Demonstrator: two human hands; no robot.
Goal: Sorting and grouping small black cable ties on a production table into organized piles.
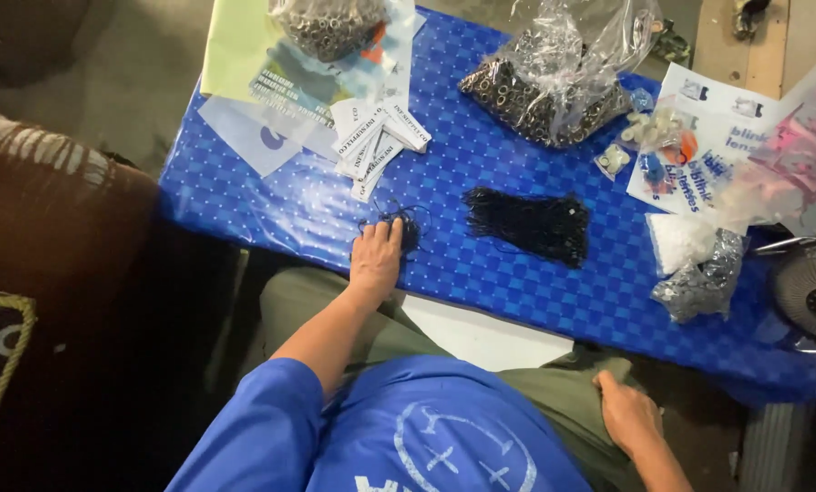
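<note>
Head view. Left hand (375, 258) lies flat on the blue table (517, 273), fingers together and pressed down on a small tangle of black cords (406, 228) near the table's front edge. The cords are thin and loop out around the fingertips. Right hand (628, 412) rests on the thigh, below the table edge, fingers loosely curled; whether it holds anything, I cannot tell.

The tablecloth is glossy plastic with a woven check pattern. Just right of the left hand lies a dense, flat bundle (528, 223) of the same black cords, apart from the small tangle. Behind the hand, a fan of white paper tags (376, 138). Further back, two crinkled clear bags of metal rings (546, 91). At the right edge, a small shiny bag (699, 284) and a round wire fan guard (813, 292).

Open cloth lies between tangle and bundle, and along the front edge.
</note>
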